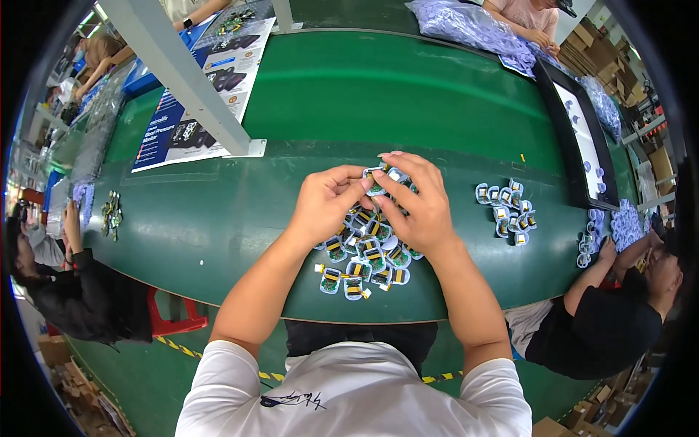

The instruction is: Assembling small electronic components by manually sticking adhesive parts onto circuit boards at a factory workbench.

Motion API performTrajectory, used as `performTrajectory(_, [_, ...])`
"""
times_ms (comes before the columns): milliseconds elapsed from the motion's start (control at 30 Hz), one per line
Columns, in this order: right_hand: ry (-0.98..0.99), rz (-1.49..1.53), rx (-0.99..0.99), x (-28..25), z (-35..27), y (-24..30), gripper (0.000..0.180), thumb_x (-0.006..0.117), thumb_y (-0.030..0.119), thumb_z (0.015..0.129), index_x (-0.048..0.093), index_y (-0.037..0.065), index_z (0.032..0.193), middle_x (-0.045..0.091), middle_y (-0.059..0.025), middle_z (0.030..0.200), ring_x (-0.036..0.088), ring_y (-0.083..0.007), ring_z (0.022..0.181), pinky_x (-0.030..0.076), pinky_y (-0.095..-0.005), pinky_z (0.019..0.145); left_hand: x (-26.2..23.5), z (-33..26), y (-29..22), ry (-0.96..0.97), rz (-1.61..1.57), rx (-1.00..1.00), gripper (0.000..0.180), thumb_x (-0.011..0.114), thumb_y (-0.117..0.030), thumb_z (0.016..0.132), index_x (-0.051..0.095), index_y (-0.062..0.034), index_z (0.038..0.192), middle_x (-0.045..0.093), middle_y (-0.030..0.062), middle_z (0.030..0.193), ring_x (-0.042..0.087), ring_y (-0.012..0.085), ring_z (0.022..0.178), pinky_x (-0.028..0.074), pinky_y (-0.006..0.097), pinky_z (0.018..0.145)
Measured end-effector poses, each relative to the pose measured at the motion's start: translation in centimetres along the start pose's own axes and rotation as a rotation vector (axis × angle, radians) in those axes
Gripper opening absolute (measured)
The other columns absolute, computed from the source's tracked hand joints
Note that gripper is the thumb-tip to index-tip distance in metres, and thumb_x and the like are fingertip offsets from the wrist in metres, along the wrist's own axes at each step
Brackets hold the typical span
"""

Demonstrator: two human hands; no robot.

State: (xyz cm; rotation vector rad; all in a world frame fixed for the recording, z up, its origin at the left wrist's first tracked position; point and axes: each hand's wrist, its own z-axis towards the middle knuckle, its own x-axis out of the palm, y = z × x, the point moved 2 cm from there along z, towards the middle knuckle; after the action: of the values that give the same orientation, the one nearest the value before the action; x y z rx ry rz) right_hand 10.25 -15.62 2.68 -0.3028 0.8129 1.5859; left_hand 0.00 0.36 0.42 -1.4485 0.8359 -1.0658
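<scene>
Both of my hands meet over the green table and grip one small light-blue plastic housing with a circuit board inside [376,182]. My left hand [329,198] pinches its left side between thumb and fingers. From the right, my right hand [416,200] curls its fingers over the same housing, hiding part of it. Just below and under the hands lies a loose pile of similar housings [373,255], with green boards, black-and-yellow parts and small white tabs showing. Several more such housings [504,207] sit in a group to the right of my right hand.
A grey metal post [193,80] stands on the table over a printed sheet [237,95]. Small dark parts [111,215] lie at left. A black-framed tray [575,131] and bagged lilac parts [473,29] are at far right. Co-workers sit left [87,291] and right [619,313].
</scene>
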Motion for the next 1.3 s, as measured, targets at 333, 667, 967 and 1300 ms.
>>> performTrajectory(333, [-0.015, -0.029, 0.002, 0.8, 0.1, 0.9, 0.035, 0.08, 0.006, 0.08, 0.074, 0.002, 0.114, 0.071, -0.0093, 0.13, 0.067, -0.0304, 0.12, 0.043, -0.0553, 0.113, 0.1, 0.0, 0.1, -0.055, 0.119, 0.003, 0.021, 0.065, -0.004, 0.104, 0.071, 0.0074, 0.12, 0.077, 0.0101, 0.102, 0.072, 0.0131, 0.083, 0.06, 0.027, 0.075])
performTrajectory(667, [0.052, -0.158, -0.009, 0.8, 0.0, 1.0, 0.038, 0.078, 0.012, 0.083, 0.072, 0.003, 0.12, 0.068, -0.009, 0.137, 0.063, -0.0315, 0.127, 0.036, -0.0602, 0.118, 0.3, 0.0, -0.2, -0.066, 0.102, 0.015, 0.02, 0.065, -0.005, 0.104, 0.072, 0.0072, 0.118, 0.077, 0.0083, 0.094, 0.071, 0.0109, 0.079, 0.058, 0.026, 0.072])
performTrajectory(967, [-0.11, 0.097, 0.174, -0.8, -0.2, 0.2, 0.032, 0.074, 0.01, 0.088, 0.074, 0.004, 0.12, 0.067, -0.0121, 0.14, 0.062, -0.0341, 0.131, 0.037, -0.0571, 0.118, 0.1, -0.1, -0.6, -0.024, -0.056, -0.06, 0.02, 0.07, -0.01, 0.102, 0.072, 0.0055, 0.114, 0.075, 0.0075, 0.09, 0.072, 0.013, 0.079, 0.055, 0.027, 0.072])
performTrajectory(1300, [0.044, 0.274, 0.238, -0.8, -0.7, -1.7, 0.008, 0.079, 0.011, 0.088, 0.074, 0.006, 0.091, 0.076, -0.0054, 0.12, 0.065, -0.0295, 0.127, 0.036, -0.0587, 0.119, 0.4, -0.5, -1.2, 0.023, 0.375, 0.262, 0.023, 0.071, -0.007, 0.1, 0.074, 0.0014, 0.121, 0.078, 0.0079, 0.1, 0.072, 0.0123, 0.09, 0.057, 0.027, 0.079])
